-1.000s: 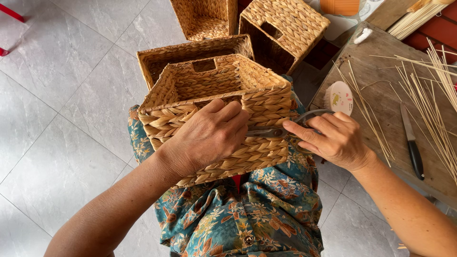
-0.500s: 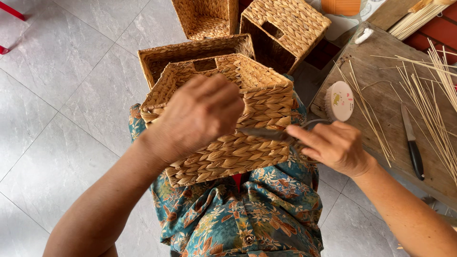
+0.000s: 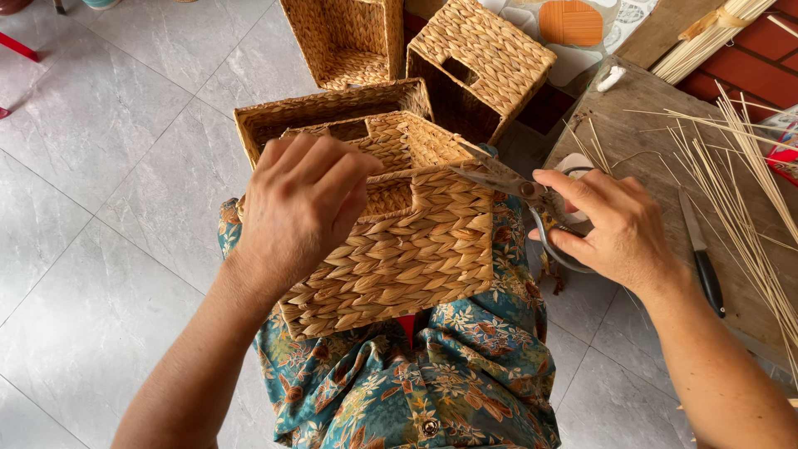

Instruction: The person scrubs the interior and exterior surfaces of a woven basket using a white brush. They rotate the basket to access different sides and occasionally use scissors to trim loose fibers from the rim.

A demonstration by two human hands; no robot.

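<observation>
Nearly finished: woven basket [image 3: 399, 249] fully braided, stray ends at its rim being trimmed.
Left hand [image 3: 303, 208] grips the rim, fingers curled; right hand [image 3: 611, 220] closes around scissors [image 3: 519, 189], blades parted at the rim.

Far right edge of frame, mid-height: corner of a red packet with white and blue print [image 3: 784, 154], lying on the wooden bench [image 3: 640, 141] among pale thin sticks, mostly cut off by the frame. Shape cannot be told. No other packages, labels, signs or screens visible.
</observation>
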